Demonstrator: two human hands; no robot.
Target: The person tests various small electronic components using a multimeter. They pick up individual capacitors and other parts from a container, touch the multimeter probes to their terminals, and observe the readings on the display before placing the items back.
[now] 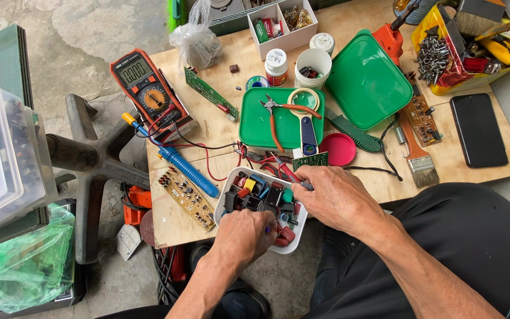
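A white tray [229,181] full of small electronic parts, black, red, blue and yellow, sits at the near edge of a wooden board [225,127]. My left hand [244,235] is curled over the tray's near side, fingers closed among the parts; something small and blue shows at its fingertips. My right hand [336,198] reaches in from the right over the tray's far corner, pinching a small part at its fingertips, next to a little green circuit board [310,160]. What each hand grips is too small to name.
An orange multimeter [147,90] with red and black leads lies at the left, a blue desoldering pump [185,169] and a tan circuit board [186,197] beside the tray. Behind are green lids with pliers [278,112], small jars, a brush [418,155], a black phone [478,130], a yellow tray of screws [438,56].
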